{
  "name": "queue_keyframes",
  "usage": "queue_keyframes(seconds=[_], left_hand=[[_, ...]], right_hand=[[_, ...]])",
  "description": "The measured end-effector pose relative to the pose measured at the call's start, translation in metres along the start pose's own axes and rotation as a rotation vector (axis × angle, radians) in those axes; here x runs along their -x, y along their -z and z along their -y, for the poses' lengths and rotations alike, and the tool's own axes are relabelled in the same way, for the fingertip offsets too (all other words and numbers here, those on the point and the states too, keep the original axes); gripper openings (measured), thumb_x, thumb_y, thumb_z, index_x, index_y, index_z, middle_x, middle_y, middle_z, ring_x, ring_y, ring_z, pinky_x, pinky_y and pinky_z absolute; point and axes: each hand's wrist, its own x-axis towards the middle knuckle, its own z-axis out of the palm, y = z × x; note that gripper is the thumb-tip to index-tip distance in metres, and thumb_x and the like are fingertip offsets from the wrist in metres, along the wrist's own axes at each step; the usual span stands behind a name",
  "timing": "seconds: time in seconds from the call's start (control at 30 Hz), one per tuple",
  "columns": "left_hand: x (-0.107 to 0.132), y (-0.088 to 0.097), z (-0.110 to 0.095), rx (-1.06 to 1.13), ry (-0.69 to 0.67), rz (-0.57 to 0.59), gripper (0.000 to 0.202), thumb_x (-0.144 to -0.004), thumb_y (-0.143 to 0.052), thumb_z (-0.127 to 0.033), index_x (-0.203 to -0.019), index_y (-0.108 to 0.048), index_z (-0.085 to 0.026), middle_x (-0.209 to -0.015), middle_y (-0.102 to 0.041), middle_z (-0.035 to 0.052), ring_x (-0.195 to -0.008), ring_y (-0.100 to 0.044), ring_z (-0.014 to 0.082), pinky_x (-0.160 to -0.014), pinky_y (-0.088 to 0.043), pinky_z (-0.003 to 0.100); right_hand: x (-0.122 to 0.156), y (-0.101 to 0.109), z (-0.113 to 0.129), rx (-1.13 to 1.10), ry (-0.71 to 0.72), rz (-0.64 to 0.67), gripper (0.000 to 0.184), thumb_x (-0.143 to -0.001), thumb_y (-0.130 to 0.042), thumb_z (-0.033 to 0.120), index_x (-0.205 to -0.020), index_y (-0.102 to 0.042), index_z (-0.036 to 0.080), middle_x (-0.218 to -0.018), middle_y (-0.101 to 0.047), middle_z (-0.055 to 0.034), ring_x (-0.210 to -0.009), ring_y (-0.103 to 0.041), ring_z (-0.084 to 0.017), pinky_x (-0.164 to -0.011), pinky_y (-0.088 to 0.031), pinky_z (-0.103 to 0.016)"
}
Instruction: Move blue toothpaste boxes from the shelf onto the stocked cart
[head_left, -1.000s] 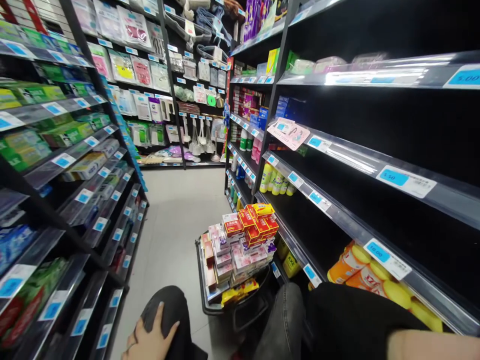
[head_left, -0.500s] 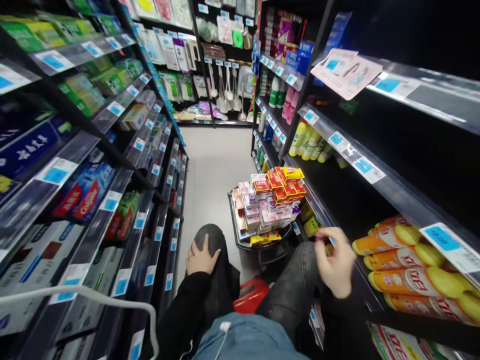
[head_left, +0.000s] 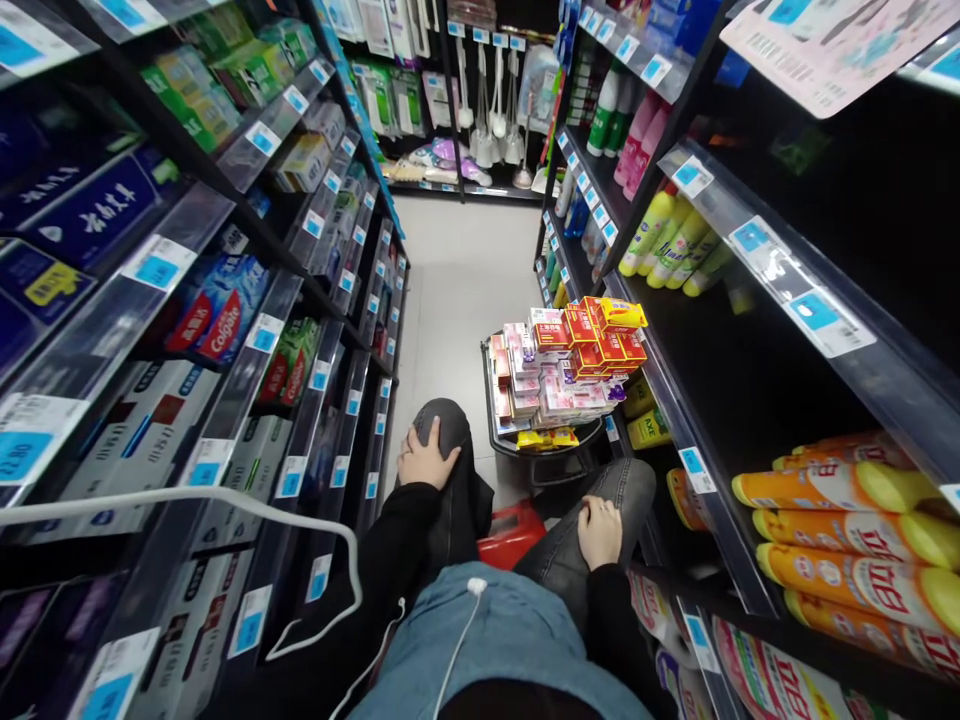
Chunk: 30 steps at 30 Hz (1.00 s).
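Observation:
My left hand rests on my left knee with its fingers spread, holding nothing. On my right thigh lies my right hand, also with nothing in it; its fingers are partly foreshortened. Just beyond my knees stands a dark basket piled with small boxes. Red and yellow boxes top the stack, above pale pink and white boxes. A yellow packet lies at the near side of the pile. Neither hand touches the basket.
Shelves line both sides of a narrow aisle. Toothpaste boxes fill the left shelf; orange bottles lie low on the right. A red seat shows between my legs. A white cable crosses the left foreground.
My right hand has come down from beside the right shelf onto my right thigh. My left hand stays on the knee. The view has tilted downward.

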Motion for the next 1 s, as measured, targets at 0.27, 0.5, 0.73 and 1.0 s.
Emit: queue_keyframes(seconds=[0.27,0.5,0.73,1.0], left_hand=[[0.001,0.001,-0.002,-0.018,0.009,0.012,0.074,-0.08,-0.046,-0.055,-0.143,-0.022,-0.023,-0.14,-0.02,0.0226,-0.121,-0.032,0.04,-0.093,-0.033,0.048],[-0.002,-0.005,0.001,-0.059,0.016,-0.006,0.074,-0.079,-0.046,-0.056,-0.143,-0.021,-0.027,-0.14,-0.022,0.0213,-0.122,-0.034,0.0385,-0.093,-0.035,0.046],[-0.002,-0.007,0.003,-0.048,0.011,-0.016,0.073,-0.079,-0.045,-0.056,-0.142,-0.022,-0.028,-0.139,-0.022,0.0217,-0.121,-0.035,0.0394,-0.092,-0.035,0.047],[-0.004,-0.009,0.004,-0.048,0.01,-0.028,0.073,-0.079,-0.044,-0.056,-0.143,-0.023,-0.027,-0.139,-0.021,0.0217,-0.12,-0.036,0.0395,-0.091,-0.035,0.048]], right_hand=[[0.002,-0.001,-0.004,0.003,0.061,-0.012,0.022,-0.086,-0.036,0.016,-0.09,-0.058,0.016,-0.088,-0.062,-0.0072,-0.085,-0.048,-0.024,-0.076,-0.03,-0.034],[-0.001,-0.001,-0.001,0.054,0.004,0.079,0.021,-0.084,-0.041,0.016,-0.09,-0.061,0.016,-0.088,-0.062,-0.0048,-0.086,-0.048,-0.022,-0.076,-0.03,-0.033],[-0.003,0.004,0.002,0.06,-0.022,0.103,0.021,-0.084,-0.041,0.015,-0.09,-0.062,0.016,-0.09,-0.061,-0.0053,-0.087,-0.048,-0.021,-0.078,-0.03,-0.032],[-0.032,0.029,0.011,-0.316,-0.04,0.112,0.022,-0.082,-0.043,0.02,-0.097,-0.059,0.015,-0.09,-0.059,-0.0067,-0.077,-0.053,-0.017,-0.073,-0.04,-0.031]])
